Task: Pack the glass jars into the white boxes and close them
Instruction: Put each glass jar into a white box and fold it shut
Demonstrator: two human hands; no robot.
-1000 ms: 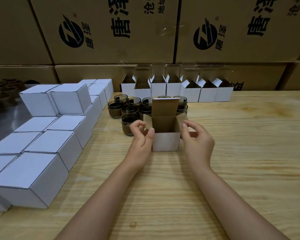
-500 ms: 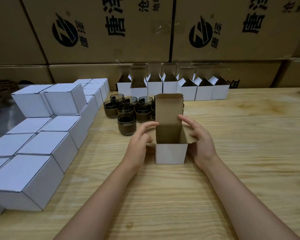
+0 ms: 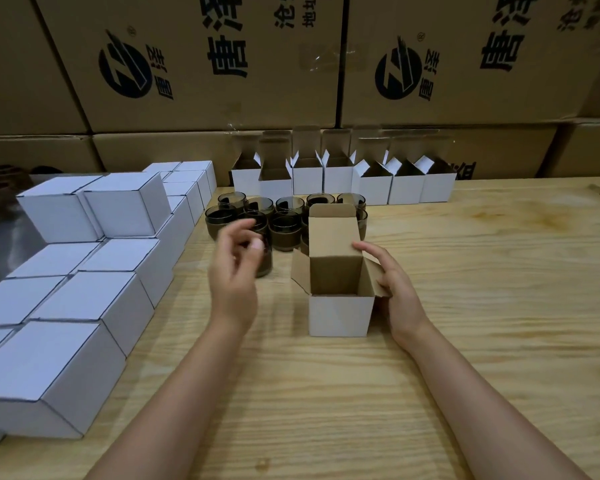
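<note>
the relaxed right hand (image 3: 397,292) touches the open white box (image 3: 340,315) at its side flap while the left hand (image 3: 234,271), loosely curled and empty, hovers before a glass jar (image 3: 264,266).

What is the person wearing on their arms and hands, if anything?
The left forearm and right forearm are bare to the frame edge, no sleeves in view. Neither the left hand nor the right hand wears a glove; no watch, bracelet or ring shows. The left hand is blurred, so fine detail there is uncertain.

Dim warm light, wide-angle bending at edges, left hand (image 3: 234,268) motion-blurred.
</note>
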